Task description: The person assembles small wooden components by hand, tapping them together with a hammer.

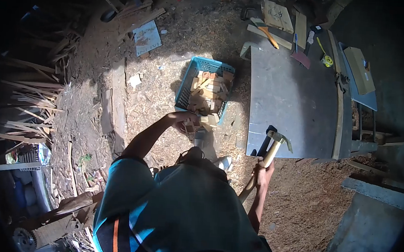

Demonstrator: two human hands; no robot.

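The right hand (265, 171) grips a hammer (274, 147) (head up, over the table (292, 109))

We are in a rough woodworking shop. Sawdust and shavings (304, 198) cover the dirt floor, and we see long split offcuts (30, 109) piled along its left side. Our dark-topped bench (293, 99) has a tape measure (327, 61) near its far right corner, with a wide brush (268, 35) and loose boards (277, 15) about its far edge. A long wooden strip (340, 112) runs down its right edge. Beyond its near left corner, we have a blue plastic crate (182, 94) full of small cut wood blocks (210, 87), and a hammer (274, 147) shows at its near edge.
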